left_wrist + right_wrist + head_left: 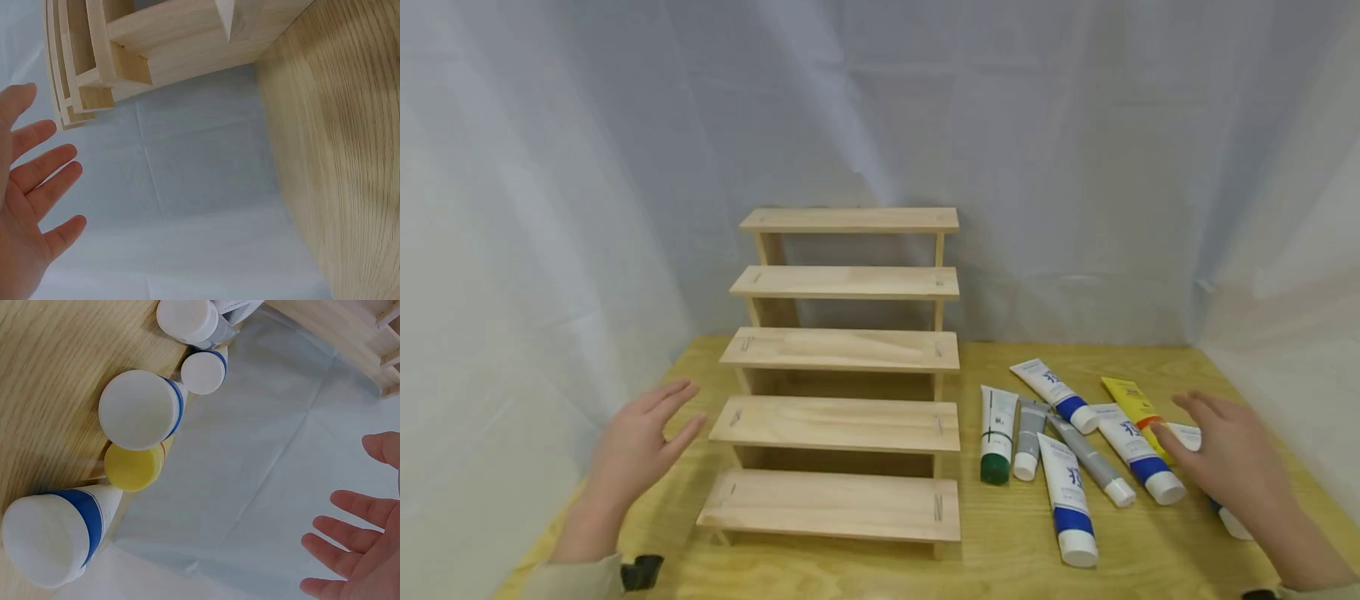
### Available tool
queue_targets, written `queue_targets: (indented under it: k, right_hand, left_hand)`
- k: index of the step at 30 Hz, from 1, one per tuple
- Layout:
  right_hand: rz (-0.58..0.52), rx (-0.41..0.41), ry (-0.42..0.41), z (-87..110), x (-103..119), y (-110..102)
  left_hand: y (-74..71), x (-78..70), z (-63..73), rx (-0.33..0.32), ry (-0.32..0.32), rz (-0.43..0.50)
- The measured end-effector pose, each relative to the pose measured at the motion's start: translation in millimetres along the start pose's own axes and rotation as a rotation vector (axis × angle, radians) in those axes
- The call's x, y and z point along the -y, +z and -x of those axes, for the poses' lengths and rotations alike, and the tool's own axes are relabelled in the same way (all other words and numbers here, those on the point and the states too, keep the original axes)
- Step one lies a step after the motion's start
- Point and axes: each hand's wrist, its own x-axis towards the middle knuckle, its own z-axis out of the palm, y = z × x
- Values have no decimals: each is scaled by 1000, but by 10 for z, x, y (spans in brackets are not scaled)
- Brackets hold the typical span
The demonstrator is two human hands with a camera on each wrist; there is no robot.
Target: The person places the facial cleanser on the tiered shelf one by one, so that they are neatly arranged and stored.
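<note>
Your left hand (pixel 636 446) hung in the air, its fingers relaxed and spread, with nothing in its grip. Just right of it, and apart from it, stood a five-step wooden shelf (pixel 835 423). Between that shelf and your right hand, tubes lay on the table (pixel 985 567). Farthest from your right hand was a white tube with a green cap (pixel 997 417), then a small gray tube (pixel 1031 433) just beside it. Next came a blue-banded white tube (pixel 1051 390) toward the back, another blue-banded one (pixel 1064 483) nearer you, and a long gray tube (pixel 1090 454). Just left of your right hand lay a third blue-banded tube (pixel 1131 442), with a yellow tube (pixel 1129 400) beside it. Your right hand (pixel 1236 454) hung above the rightmost tube (pixel 1235 523), partly hiding it from the head view; its fingers were spread and it gripped nothing.
</note>
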Motion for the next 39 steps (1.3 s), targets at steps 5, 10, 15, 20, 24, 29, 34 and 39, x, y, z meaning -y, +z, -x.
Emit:
queue_targets:
  k: [5,10,15,20,24,29,34,39]
  right_hand:
    - [-47,71,21,18,38,27]
    - [-38,139,28,14,75,86]
    - [-50,179,13,4,128,147]
    - [-69,173,-23,1,199,199]
    - [-85,182,-26,1,243,262]
    - [-103,226,-33,-21,298,358]
    - [-83,322,-33,-34,341,449]
    - [-86,398,-33,-29,354,534]
  left_hand:
    - [70,-47,-34,-42,43,53]
    - [184,-64,-34,-81,97,100]
    - [272,-89,-11,-43,84,104]
    - [348,-113,9,-41,128,110]
    - [398,-155,33,-48,163,115]
    - [453,-199,82,-27,145,118]
    - [526,-215,116,-7,145,135]
    - [570,-234,150,11,151,148]
